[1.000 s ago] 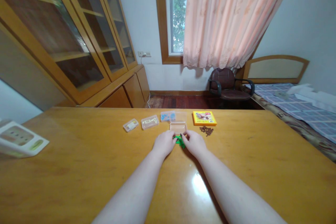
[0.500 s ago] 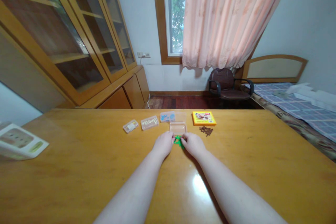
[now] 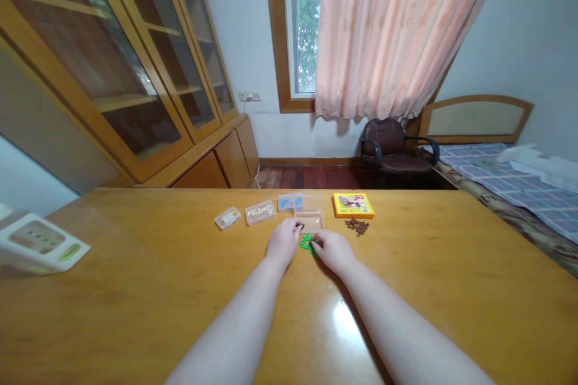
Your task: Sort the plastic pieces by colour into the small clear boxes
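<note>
A small pile of green pieces (image 3: pixel 307 243) lies on the wooden table (image 3: pixel 180 289) between my hands. My left hand (image 3: pixel 284 241) is closed in a pinch over the near left edge of a clear open box (image 3: pixel 311 222), with a small dark piece at its fingertips. At the right side of the green pile, my right hand (image 3: pixel 333 248) has its fingers pressed together; whatever they hold is too small to make out. Several brown pieces (image 3: pixel 357 227) lie loose to the right.
Behind stand a box of blue pieces (image 3: pixel 289 202), a box of pale pieces (image 3: pixel 261 212), a smaller clear box (image 3: pixel 227 218) and a yellow package (image 3: pixel 353 205). A white plastic object (image 3: pixel 40 243) sits at the far left. A chair (image 3: pixel 391 145) stands beyond the table.
My left hand has moved up from the green pile to the clear box, with a small dark piece now showing at its fingertips. My right hand has stayed near the pile.
</note>
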`<state>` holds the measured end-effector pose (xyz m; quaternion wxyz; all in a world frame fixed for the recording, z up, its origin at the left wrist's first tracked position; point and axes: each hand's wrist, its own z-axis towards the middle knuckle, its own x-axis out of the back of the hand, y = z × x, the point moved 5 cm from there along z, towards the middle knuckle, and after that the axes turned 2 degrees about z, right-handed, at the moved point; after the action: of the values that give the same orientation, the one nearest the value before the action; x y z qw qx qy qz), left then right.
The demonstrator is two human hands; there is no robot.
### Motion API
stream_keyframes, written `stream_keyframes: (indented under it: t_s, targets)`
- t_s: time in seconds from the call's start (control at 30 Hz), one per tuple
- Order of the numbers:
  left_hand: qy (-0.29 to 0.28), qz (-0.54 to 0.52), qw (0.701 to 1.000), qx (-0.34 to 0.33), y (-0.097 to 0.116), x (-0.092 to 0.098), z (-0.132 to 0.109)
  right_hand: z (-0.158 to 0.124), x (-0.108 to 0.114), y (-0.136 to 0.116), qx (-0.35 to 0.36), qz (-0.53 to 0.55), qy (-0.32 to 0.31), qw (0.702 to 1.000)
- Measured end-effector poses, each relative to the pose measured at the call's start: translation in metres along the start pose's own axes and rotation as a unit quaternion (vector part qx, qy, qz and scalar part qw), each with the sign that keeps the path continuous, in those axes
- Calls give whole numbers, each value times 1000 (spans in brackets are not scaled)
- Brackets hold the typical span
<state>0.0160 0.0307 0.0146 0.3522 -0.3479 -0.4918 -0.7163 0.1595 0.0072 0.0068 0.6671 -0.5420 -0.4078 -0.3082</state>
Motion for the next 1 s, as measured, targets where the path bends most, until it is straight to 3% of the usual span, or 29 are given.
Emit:
stream_keyframes:
  t_s: [0.13, 0.33, 0.5, 0.63, 0.8, 1.0]
  targets:
    - [-4, -1, 1000, 8, -1, -1, -1, 0, -1, 0, 8, 11, 9, 1000]
    - [-87, 64, 994, -34, 12, -4, -7, 2, -2, 3, 3, 16, 12, 1000]
    - [-111, 90, 989, -46, 13, -8, -8, 2, -2, 4, 3, 27, 26, 999]
    - [-116, 80, 989, -52, 11, -10, -9, 2, 2, 7, 19, 100, 85, 991]
    - [-119, 83, 988, -47, 10, -11, -8, 3, 11, 15, 11, 237, 191, 953]
    - [-130, 83, 987, -47, 13, -10, -9, 3, 15, 21, -9, 273, 215, 938]
